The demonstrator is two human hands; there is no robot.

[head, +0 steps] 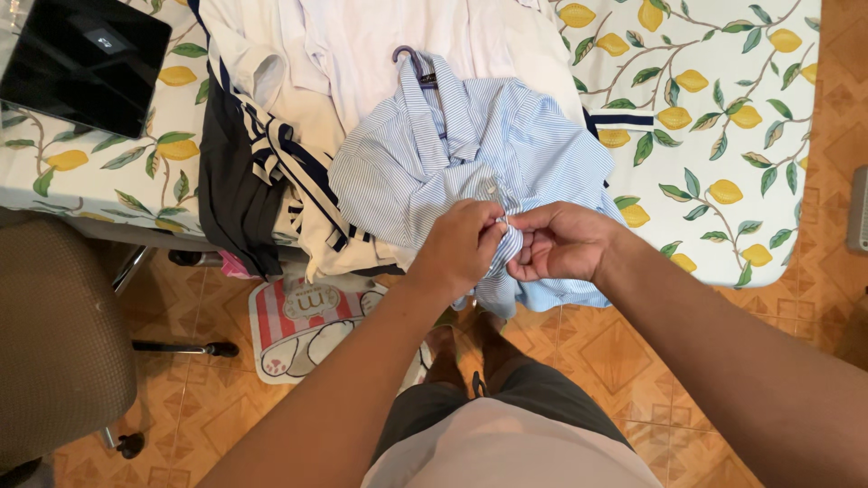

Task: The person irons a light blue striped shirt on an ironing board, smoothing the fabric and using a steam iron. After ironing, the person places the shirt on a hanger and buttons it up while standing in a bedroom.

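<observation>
My left hand (463,242) & right hand (559,242) both pinch shirt (452,149) placket at surface (723,136) front edge, hanger (409,56) inside.

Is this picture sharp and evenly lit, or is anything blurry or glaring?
Head view: even, soft light; the striped shirt and both hands, left hand and right hand, look sharp; the dark tablet shows a small reflection; edges bend slightly, as from a wide lens.

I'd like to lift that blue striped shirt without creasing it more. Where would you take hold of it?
Probably by the hanger hook poking out at the collar of the blue striped shirt, coming from the table's far side. The hook stands clear of the cloth, while the left hand and right hand pinch the bunched front placket near the table edge.
</observation>
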